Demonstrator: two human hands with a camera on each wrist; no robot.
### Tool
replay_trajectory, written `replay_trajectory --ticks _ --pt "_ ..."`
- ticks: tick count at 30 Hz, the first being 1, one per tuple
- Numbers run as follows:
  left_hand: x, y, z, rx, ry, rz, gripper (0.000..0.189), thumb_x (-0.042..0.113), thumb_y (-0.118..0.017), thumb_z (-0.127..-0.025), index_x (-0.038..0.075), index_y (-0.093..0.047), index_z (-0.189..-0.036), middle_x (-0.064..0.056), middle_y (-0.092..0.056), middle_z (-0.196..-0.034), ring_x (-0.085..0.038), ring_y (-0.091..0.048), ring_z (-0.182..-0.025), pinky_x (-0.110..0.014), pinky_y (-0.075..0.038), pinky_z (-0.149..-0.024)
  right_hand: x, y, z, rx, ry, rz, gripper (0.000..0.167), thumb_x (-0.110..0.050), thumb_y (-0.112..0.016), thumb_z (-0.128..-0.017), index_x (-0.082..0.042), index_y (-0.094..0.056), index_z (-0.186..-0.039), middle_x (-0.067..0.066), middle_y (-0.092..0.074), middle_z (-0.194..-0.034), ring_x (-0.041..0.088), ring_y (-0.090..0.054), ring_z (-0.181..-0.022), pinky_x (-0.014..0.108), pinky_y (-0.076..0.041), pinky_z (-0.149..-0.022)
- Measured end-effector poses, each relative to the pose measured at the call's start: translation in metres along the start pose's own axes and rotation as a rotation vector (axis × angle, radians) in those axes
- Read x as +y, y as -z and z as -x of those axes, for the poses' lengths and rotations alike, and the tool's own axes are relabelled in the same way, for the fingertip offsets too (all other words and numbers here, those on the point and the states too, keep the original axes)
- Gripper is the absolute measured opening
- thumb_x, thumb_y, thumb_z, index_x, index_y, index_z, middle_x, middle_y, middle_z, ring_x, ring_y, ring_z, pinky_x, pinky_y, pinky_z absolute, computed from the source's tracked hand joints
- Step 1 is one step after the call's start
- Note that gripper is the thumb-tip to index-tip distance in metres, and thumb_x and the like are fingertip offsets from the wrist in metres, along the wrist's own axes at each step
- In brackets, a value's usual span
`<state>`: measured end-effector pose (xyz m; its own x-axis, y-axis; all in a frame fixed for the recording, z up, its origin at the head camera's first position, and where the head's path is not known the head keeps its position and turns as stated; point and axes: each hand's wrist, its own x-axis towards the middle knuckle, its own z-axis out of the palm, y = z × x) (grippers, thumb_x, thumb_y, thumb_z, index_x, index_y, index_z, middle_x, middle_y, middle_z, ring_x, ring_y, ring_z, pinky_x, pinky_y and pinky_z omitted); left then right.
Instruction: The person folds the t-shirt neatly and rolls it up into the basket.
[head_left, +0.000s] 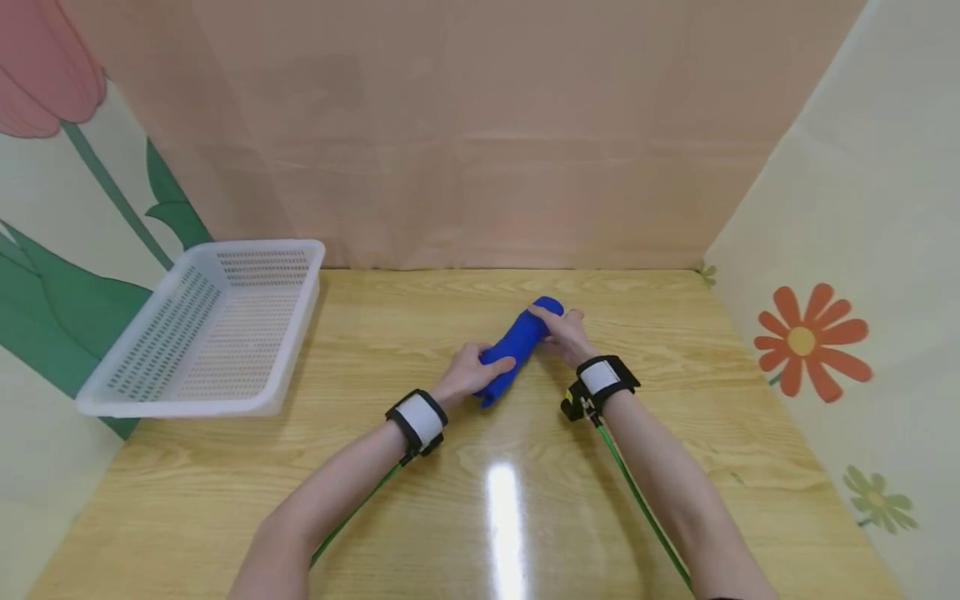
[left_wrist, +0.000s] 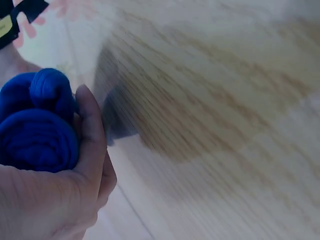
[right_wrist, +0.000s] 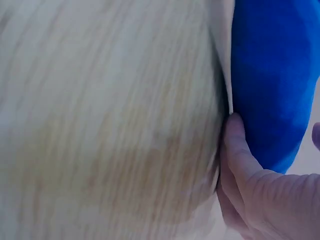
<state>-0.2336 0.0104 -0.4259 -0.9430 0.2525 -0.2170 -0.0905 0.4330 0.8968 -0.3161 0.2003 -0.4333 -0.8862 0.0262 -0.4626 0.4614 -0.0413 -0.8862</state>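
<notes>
A blue cloth, rolled into a thick tube [head_left: 519, 342], slants across the middle of the table. My left hand [head_left: 469, 372] grips its near end, thumb on top and the other fingers around the far side. At the far end my right hand [head_left: 567, 335] holds the roll, its thumb laid over the cloth. In the left wrist view the spiral layers of the rolled cloth [left_wrist: 37, 142] show at its end, with a folded lump above. The right wrist view shows the smooth side of the cloth [right_wrist: 275, 75] against the right fingers. Whether the roll touches the table is unclear.
A white perforated plastic basket [head_left: 281, 367] stands at the table's left back. Wood-grain tabletop [head_left: 600, 517] surrounds the hands. A plain pinkish backdrop [head_left: 480, 167] rises behind, with flower-printed sheets on both sides. A green cable trails from each wrist strap.
</notes>
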Motion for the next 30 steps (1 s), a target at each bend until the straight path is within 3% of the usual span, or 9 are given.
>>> replay_trajectory --ticks 4,8,11,15,18,20,23,27,30 --pt "0.001 -0.002 0.003 -0.03 0.029 -0.007 0.052 0.044 -0.064 -0.077 0.01 -0.052 -0.114 -0.009 -0.054 -0.105 -0.021 -0.054 -0.089 -0.034 -0.046 -0.07 0.0 -0.002 -0.002 0.005 -0.041 -0.024 0.101 -0.033 -0.067 -0.077 -0.007 0.008 -0.14 0.019 -0.021 -0.139 0.031 -0.04 -0.116 0.04 -0.038 -0.09" --pt "0.001 0.001 -0.001 -0.134 0.163 0.191 0.056 0.041 -0.069 -0.07 0.008 -0.047 -0.109 -0.012 -0.052 -0.101 -0.025 -0.055 -0.085 -0.036 -0.046 -0.066 -0.002 -0.011 0.0 0.02 -0.069 -0.078 0.081 -0.033 -0.066 -0.078 -0.005 -0.019 -0.137 0.014 -0.036 -0.132 0.025 -0.042 -0.113 0.04 -0.037 -0.09" --pt "0.0 0.006 -0.005 -0.261 0.242 0.359 0.058 0.034 -0.068 -0.07 0.004 -0.044 -0.114 -0.018 -0.053 -0.103 -0.031 -0.054 -0.088 -0.037 -0.046 -0.065 -0.006 -0.021 0.005 0.006 -0.061 -0.145 0.072 -0.031 -0.063 -0.079 -0.006 -0.024 -0.135 0.012 -0.039 -0.128 0.025 -0.043 -0.11 0.04 -0.038 -0.089" --pt "0.002 0.017 -0.009 -0.411 0.229 0.512 0.06 0.03 -0.063 -0.079 0.003 -0.035 -0.124 -0.028 -0.049 -0.116 -0.042 -0.05 -0.102 -0.038 -0.047 -0.067 -0.011 -0.04 0.012 -0.005 -0.036 -0.265 0.065 -0.026 -0.062 -0.08 -0.008 -0.027 -0.132 0.01 -0.041 -0.122 0.025 -0.045 -0.105 0.039 -0.04 -0.085" --pt "0.004 0.027 -0.01 -0.431 0.208 0.587 0.067 0.032 -0.061 -0.082 0.016 -0.02 -0.132 -0.031 -0.045 -0.121 -0.045 -0.045 -0.108 -0.042 -0.048 -0.07 -0.014 -0.058 0.016 -0.015 -0.022 -0.331 0.062 -0.024 -0.062 -0.079 -0.008 -0.03 -0.13 0.011 -0.043 -0.12 0.025 -0.047 -0.103 0.039 -0.042 -0.084" --pt "0.005 0.035 -0.01 -0.404 0.201 0.582 0.076 0.034 -0.061 -0.082 0.028 -0.007 -0.135 -0.03 -0.044 -0.121 -0.047 -0.045 -0.106 -0.045 -0.047 -0.071 -0.015 -0.069 0.02 -0.028 -0.017 -0.349 0.06 -0.024 -0.062 -0.08 -0.008 -0.031 -0.129 0.012 -0.044 -0.119 0.025 -0.047 -0.103 0.039 -0.042 -0.084" --pt "0.005 0.045 -0.01 -0.344 0.167 0.481 0.082 0.039 -0.058 -0.083 0.041 0.005 -0.137 -0.025 -0.043 -0.122 -0.046 -0.05 -0.099 -0.046 -0.047 -0.071 -0.016 -0.084 0.024 -0.067 -0.016 -0.361 0.061 -0.024 -0.06 -0.082 -0.007 -0.028 -0.131 0.011 -0.043 -0.121 0.024 -0.046 -0.105 0.038 -0.04 -0.086" --pt "0.004 0.056 -0.009 -0.258 0.077 0.29 0.075 0.041 -0.053 -0.086 0.049 0.004 -0.135 -0.012 -0.032 -0.129 -0.033 -0.052 -0.095 -0.04 -0.046 -0.07 -0.016 -0.099 0.03 -0.138 0.017 -0.378 0.058 -0.022 -0.057 -0.085 -0.005 -0.028 -0.132 0.011 -0.044 -0.125 0.022 -0.046 -0.109 0.036 -0.038 -0.09" --pt "0.013 0.067 0.002 -0.267 0.028 0.245 0.07 0.033 -0.05 -0.09 0.051 0.001 -0.134 -0.008 -0.021 -0.137 -0.032 -0.046 -0.102 -0.039 -0.042 -0.075 -0.018 -0.105 0.036 -0.194 0.082 -0.394 0.055 -0.019 -0.056 -0.086 -0.003 -0.028 -0.131 0.011 -0.042 -0.128 0.021 -0.045 -0.111 0.034 -0.036 -0.092"
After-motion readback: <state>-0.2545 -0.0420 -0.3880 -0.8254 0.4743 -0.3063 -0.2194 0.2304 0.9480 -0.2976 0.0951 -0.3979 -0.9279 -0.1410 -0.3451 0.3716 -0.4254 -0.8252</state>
